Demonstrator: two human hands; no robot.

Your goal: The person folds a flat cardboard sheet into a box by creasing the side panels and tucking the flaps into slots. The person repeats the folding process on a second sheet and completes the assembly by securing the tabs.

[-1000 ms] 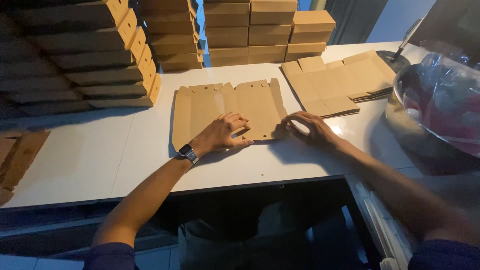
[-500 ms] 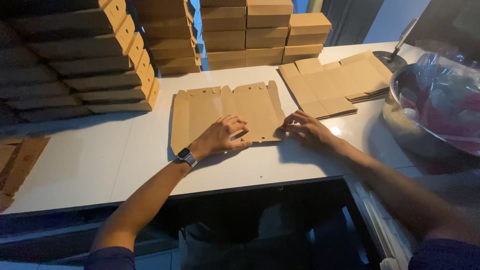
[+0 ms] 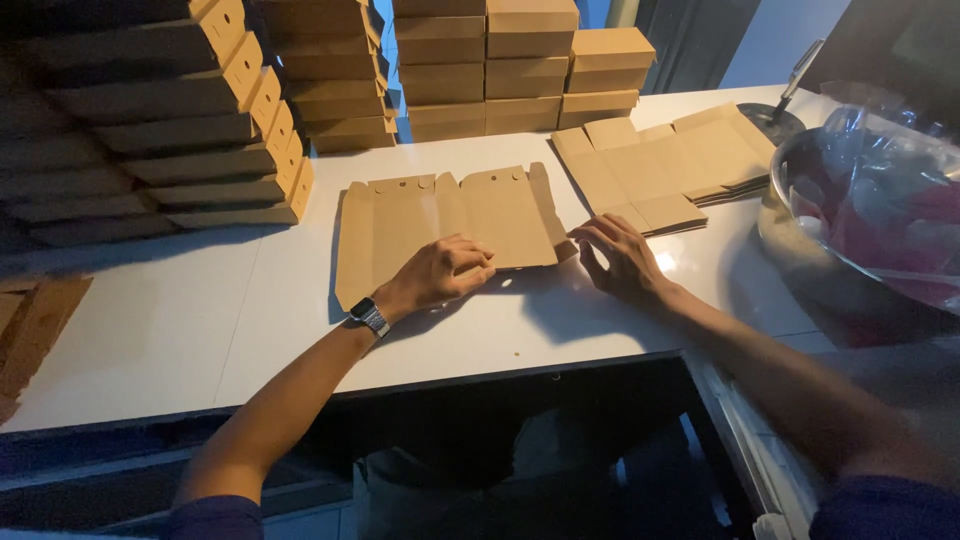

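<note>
A flat, unfolded brown cardboard box blank (image 3: pixel 440 225) lies on the white table (image 3: pixel 200 320) in front of me. My left hand (image 3: pixel 437 275), with a watch on its wrist, rests with curled fingers on the blank's near edge. My right hand (image 3: pixel 618 258) has its fingers spread at the blank's near right corner, touching a small flap there. Neither hand lifts the blank off the table.
A pile of flat blanks (image 3: pixel 660 165) lies to the right. Stacks of folded cardboard boxes (image 3: pixel 190 120) fill the left and the back (image 3: pixel 500 65). A large metal bowl (image 3: pixel 850 220) covered in plastic film stands at the right edge.
Both hands have stayed on the blank's near edge with only small finger shifts. The camera view has tilted slightly.
</note>
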